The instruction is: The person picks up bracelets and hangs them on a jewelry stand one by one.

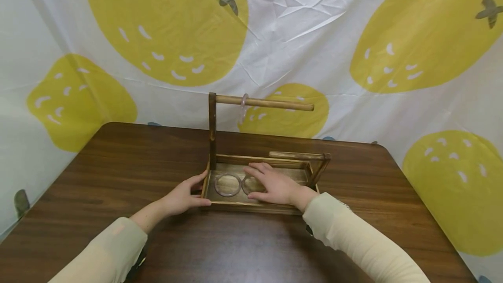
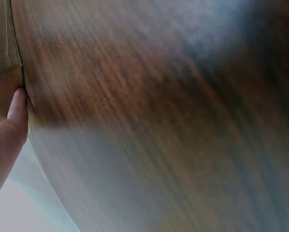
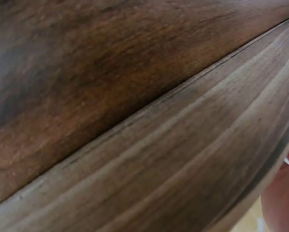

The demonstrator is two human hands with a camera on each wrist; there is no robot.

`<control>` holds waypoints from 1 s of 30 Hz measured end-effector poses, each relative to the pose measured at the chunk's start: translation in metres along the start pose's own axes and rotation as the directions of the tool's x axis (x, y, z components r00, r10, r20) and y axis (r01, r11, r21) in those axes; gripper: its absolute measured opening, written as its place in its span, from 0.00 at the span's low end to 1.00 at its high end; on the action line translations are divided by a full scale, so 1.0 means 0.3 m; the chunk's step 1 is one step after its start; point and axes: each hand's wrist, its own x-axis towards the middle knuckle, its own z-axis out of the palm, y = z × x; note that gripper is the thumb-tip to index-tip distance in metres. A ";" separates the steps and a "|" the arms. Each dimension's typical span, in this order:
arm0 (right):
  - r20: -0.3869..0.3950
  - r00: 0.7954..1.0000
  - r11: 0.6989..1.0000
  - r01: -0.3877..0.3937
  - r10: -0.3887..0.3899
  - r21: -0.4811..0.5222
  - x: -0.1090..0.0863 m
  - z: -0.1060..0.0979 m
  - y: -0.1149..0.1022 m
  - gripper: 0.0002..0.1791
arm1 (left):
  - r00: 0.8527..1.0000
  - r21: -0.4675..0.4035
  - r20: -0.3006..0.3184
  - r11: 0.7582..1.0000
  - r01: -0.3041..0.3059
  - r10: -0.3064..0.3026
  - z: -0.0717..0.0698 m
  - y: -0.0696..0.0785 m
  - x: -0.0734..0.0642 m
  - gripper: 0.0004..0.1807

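Note:
A wooden jewelry stand (image 1: 255, 207) has a tray base, a tall post with an upper bar (image 1: 283, 105) at its left end, and a lower bar (image 1: 294, 155) at its right. My left hand (image 1: 182, 195) holds the tray's left end, thumb against the front corner, fingers along the side. Inside the tray, my right hand (image 1: 277, 184) spreads its fingers and thumb over a clear bangle (image 1: 246, 188), covering its right part. Another clear bangle (image 1: 215, 187) lies flat to the left of it. One more pale bangle (image 1: 242, 107) hangs on the upper bar.
The stand sits on a dark brown wooden table (image 1: 145, 165) with rounded back corners. Behind it hangs a white cloth (image 1: 298, 47) printed with yellow lemons. Tabletop surface extends on both sides and in front of the stand.

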 end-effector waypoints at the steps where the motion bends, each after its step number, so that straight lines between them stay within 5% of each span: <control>1: 0.001 1.000 1.000 -0.004 0.004 0.004 0.001 0.002 0.001 0.43 | 1.000 0.000 0.000 1.000 -0.001 0.001 0.000 0.001 0.000 0.50; 30: 0.103 0.994 0.998 -0.033 0.038 -0.048 0.053 0.030 0.006 0.39 | 1.000 0.007 -0.008 1.000 0.014 -0.014 -0.001 0.013 -0.005 0.50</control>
